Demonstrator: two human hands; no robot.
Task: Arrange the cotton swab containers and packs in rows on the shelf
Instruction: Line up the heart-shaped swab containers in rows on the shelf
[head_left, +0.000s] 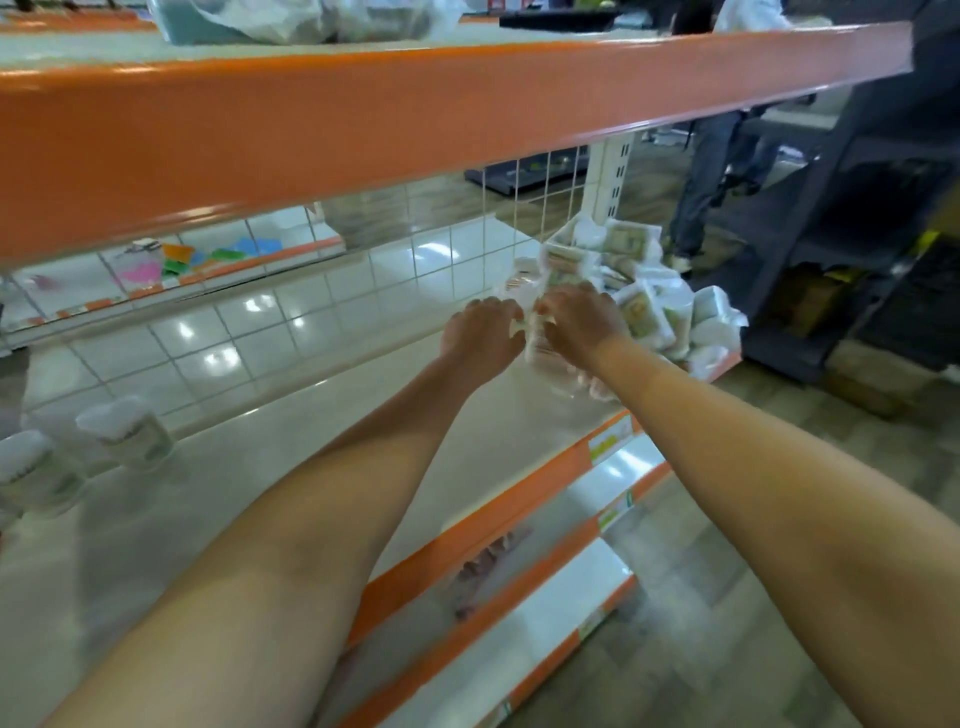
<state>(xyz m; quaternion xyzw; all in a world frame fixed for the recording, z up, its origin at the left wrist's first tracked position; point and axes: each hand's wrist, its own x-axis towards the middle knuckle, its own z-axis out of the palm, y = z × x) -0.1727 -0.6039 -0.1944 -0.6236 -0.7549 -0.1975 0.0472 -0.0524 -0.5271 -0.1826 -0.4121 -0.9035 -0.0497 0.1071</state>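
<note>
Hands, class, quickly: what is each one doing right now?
Left hand: fingers curled onto a clear plastic pack, gripping it.
Right hand: gripping the same pack from the other side.

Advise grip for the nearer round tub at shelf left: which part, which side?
Judging by its pose, take the tub round its side wall, just below the white lid, coming from the front. It stands upright on the shelf, apart from the second tub, with its near side open to reach. The frame is blurred, so detail is uncertain.
</note>
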